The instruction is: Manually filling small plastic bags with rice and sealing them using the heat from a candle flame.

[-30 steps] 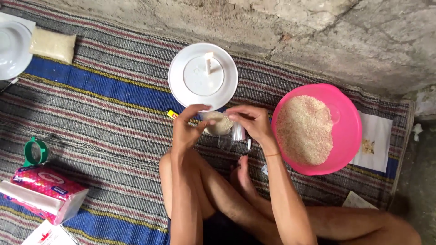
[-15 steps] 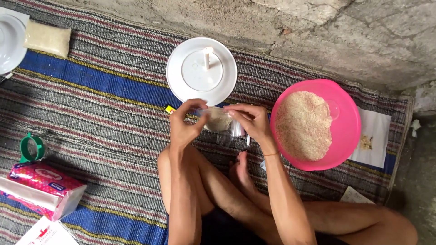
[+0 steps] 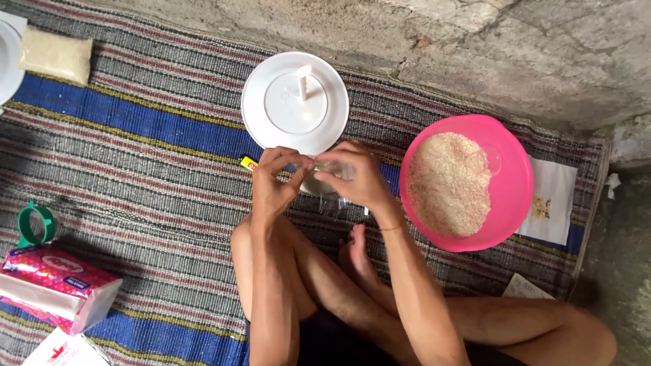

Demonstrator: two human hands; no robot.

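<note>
Clear plastic bag (image 3: 324,177), apparently grain-filled, is pinched at its mouth by left hand (image 3: 274,186) and right hand (image 3: 358,181) at frame centre; a slackened pinch could spill grain onto the striped mat (image 3: 135,156).

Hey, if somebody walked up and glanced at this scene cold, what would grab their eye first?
Probably the bright pink bowl heaped with pale grain, on the striped mat at the right. Next, the left hand and right hand, which meet at the middle pinching a small clear plastic bag. Just beyond them lies a round white plate with a candle standing on it.
</note>
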